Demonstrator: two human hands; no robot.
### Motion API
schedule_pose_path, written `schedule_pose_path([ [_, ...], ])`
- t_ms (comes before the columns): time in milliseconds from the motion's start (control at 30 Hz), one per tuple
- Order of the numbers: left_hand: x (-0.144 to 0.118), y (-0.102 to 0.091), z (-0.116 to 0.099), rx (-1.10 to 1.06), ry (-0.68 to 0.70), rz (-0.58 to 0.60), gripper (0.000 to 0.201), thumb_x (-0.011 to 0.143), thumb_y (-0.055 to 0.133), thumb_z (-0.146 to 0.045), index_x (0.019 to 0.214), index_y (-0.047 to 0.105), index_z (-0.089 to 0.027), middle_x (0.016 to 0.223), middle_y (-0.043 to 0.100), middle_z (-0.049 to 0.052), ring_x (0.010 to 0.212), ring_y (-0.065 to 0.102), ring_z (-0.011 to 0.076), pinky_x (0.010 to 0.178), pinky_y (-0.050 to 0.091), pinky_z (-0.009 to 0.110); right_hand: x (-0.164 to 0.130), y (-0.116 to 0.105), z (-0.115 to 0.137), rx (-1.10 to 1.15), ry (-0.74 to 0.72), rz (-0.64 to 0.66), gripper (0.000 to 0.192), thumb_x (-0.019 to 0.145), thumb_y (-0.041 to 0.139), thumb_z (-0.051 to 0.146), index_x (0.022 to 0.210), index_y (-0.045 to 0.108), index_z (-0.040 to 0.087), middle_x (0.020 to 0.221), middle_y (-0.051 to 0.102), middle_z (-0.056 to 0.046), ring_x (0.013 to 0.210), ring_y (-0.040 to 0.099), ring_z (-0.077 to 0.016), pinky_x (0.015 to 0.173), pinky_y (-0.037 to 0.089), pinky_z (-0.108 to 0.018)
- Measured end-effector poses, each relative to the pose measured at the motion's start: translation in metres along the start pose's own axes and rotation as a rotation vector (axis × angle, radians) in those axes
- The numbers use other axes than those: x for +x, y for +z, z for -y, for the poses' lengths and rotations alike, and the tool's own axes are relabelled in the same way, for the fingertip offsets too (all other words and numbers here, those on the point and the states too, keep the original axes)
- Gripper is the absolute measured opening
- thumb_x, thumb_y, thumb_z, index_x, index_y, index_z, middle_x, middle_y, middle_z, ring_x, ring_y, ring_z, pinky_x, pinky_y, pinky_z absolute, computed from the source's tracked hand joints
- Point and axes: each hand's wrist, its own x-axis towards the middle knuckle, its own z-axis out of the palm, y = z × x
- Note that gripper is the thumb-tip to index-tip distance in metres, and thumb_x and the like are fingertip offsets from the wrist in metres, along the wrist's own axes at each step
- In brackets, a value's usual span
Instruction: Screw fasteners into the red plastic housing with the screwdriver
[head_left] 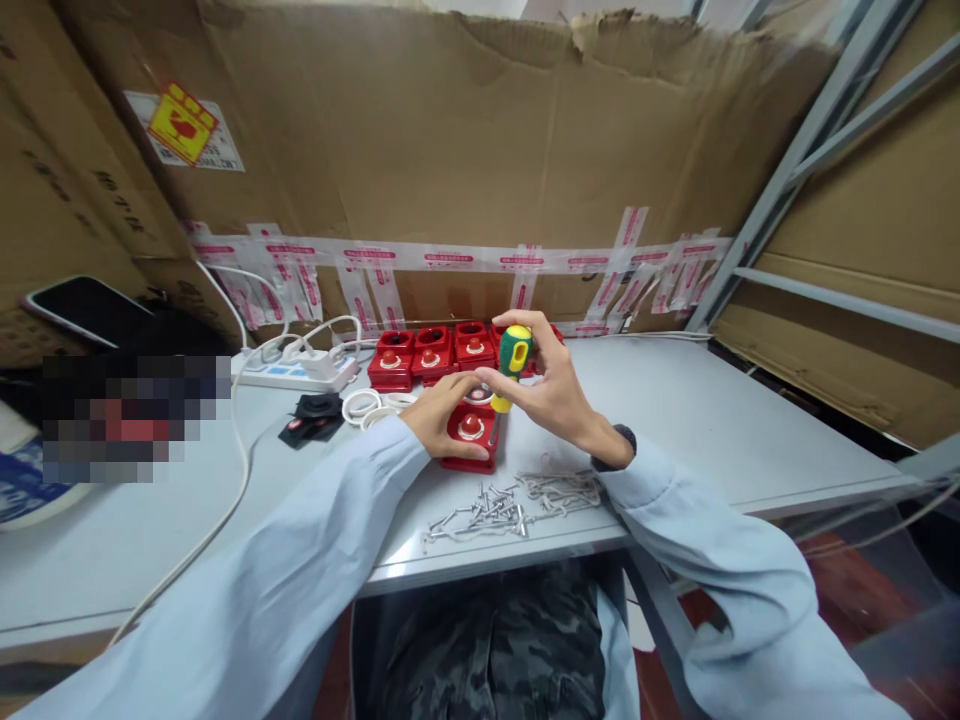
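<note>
Yellow-green plastic screwdriver [511,362] is standing upright, right hand [551,385] pinching its stubby, light, grippy handle. Left hand [442,412] is clasping the rigid red housing [471,437] underneath; loose screws [487,508] are lying nearby on the surface [697,420].

Left of the power strip [296,372] a blurred patch [135,418] hides something; the screwdriver [510,362] tip is too small to tell.

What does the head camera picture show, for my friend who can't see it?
The right hand holds a green and yellow screwdriver upright over a red box steadied by the left hand. Loose screws lie in front.
</note>
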Motion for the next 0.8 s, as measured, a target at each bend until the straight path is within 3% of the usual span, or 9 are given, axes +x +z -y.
schedule_pose_path([
  [100,0.001,-0.002,-0.003,0.009,-0.003,-0.017,0.092,0.06,0.074,-0.057,0.135,0.035,-0.02,0.134,0.043,0.014,0.123,0.041,0.0326,0.101,0.037,0.047,0.001,-0.008,0.0,0.039,0.011,0.097,0.05,0.078,0.065,0.029,0.122,0.043,0.025,0.117,0.052,-0.004,0.102,0.056,-0.0177,0.093,0.048,-0.038],
  [200,0.001,-0.002,-0.006,0.034,-0.033,0.004,0.095,0.059,0.074,-0.058,0.137,0.032,-0.023,0.136,0.04,0.014,0.125,0.038,0.0339,0.101,0.036,0.05,0.004,-0.021,0.002,0.267,0.067,0.382,0.057,0.083,0.059,0.027,0.133,0.031,0.026,0.112,0.056,-0.005,0.106,0.058,-0.0179,0.091,0.05,-0.038],
  [267,0.001,-0.002,-0.007,0.053,-0.063,0.016,0.098,0.059,0.074,-0.059,0.139,0.029,-0.024,0.138,0.039,0.015,0.126,0.036,0.0355,0.098,0.037,0.053,0.006,-0.026,0.003,0.36,0.089,0.49,0.054,0.083,0.059,0.026,0.131,0.033,0.025,0.103,0.059,-0.003,0.101,0.061,-0.0171,0.088,0.051,-0.036],
  [333,0.001,-0.002,-0.008,0.068,-0.078,0.024,0.098,0.059,0.074,-0.059,0.139,0.028,-0.025,0.137,0.04,0.014,0.125,0.037,0.0357,0.096,0.039,0.053,0.005,-0.025,0.003,0.335,0.099,0.445,0.05,0.08,0.064,0.027,0.123,0.039,0.023,0.092,0.06,0.0,0.089,0.063,-0.0152,0.08,0.054,-0.032],
  [433,0.001,-0.002,-0.007,0.081,-0.075,0.02,0.095,0.058,0.074,-0.059,0.136,0.032,-0.024,0.135,0.043,0.014,0.123,0.039,0.0349,0.097,0.037,0.053,0.002,-0.012,0.003,0.155,0.071,0.23,0.049,0.073,0.071,0.029,0.113,0.043,0.023,0.082,0.055,0.003,0.068,0.056,-0.0108,0.064,0.053,-0.027],
  [533,0.001,0.0,-0.006,0.073,-0.063,0.005,0.094,0.059,0.073,-0.06,0.135,0.035,-0.021,0.135,0.042,0.015,0.124,0.038,0.0347,0.099,0.035,0.052,-0.001,-0.004,0.005,0.008,0.02,0.138,0.049,0.073,0.07,0.03,0.114,0.044,0.025,0.094,0.054,0.001,0.064,0.051,-0.0092,0.062,0.051,-0.028],
  [667,0.002,0.0,-0.007,0.093,-0.079,0.009,0.095,0.058,0.074,-0.06,0.135,0.034,-0.022,0.137,0.04,0.016,0.125,0.037,0.0356,0.098,0.035,0.056,0.002,-0.015,0.008,0.143,0.047,0.315,0.053,0.08,0.063,0.026,0.127,0.037,0.027,0.111,0.053,-0.004,0.085,0.058,-0.0135,0.083,0.052,-0.034],
  [733,0.002,0.0,-0.009,0.105,-0.106,0.019,0.099,0.057,0.074,-0.06,0.138,0.03,-0.024,0.138,0.039,0.015,0.127,0.035,0.037,0.096,0.036,0.058,0.004,-0.024,0.007,0.289,0.083,0.449,0.052,0.083,0.06,0.025,0.128,0.034,0.026,0.107,0.056,-0.004,0.096,0.06,-0.0156,0.089,0.05,-0.036],
  [800,0.002,-0.001,-0.011,0.108,-0.123,0.026,0.101,0.057,0.075,-0.059,0.139,0.027,-0.025,0.138,0.038,0.016,0.126,0.035,0.0382,0.094,0.037,0.059,0.006,-0.029,0.005,0.368,0.111,0.498,0.049,0.082,0.061,0.027,0.124,0.036,0.025,0.1,0.057,-0.003,0.096,0.061,-0.0163,0.087,0.052,-0.036],
])
